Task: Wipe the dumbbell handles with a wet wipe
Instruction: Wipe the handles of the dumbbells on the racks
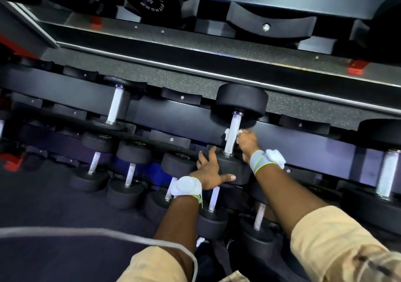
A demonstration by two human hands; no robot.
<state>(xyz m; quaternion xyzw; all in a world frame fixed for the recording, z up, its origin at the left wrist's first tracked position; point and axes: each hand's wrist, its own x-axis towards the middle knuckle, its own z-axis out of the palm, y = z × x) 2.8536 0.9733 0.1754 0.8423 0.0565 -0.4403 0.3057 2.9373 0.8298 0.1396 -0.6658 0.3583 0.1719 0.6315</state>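
Near the centre of the frame, the right hand [247, 143] curls its fingers round a white wet wipe [227, 133] on the metal handle [235, 125] of a black dumbbell [242, 100]. Most of the wipe is hidden. The left hand [211, 171] rests with spread, straight fingers on the dumbbell's near end. The dumbbell sits on a dark rack [173, 110], and behind it is a speckled floor [195, 82].

Dumbbell [242, 100], centre-right, lying across the rack rails: black round heads, silver knurled handle [234, 125] running near to far. Near head partly covered.

Wet wipe [227, 134]: white, crumpled, wrapped round the middle of the handle, with bits showing on both its left and right sides. The right hand [247, 142] pinches it there.

Second dumbbell [115, 105] far left and third dumbbell [387, 173] far right are of the same make. Smaller dumbbells [130, 173] lie in a nearer row.
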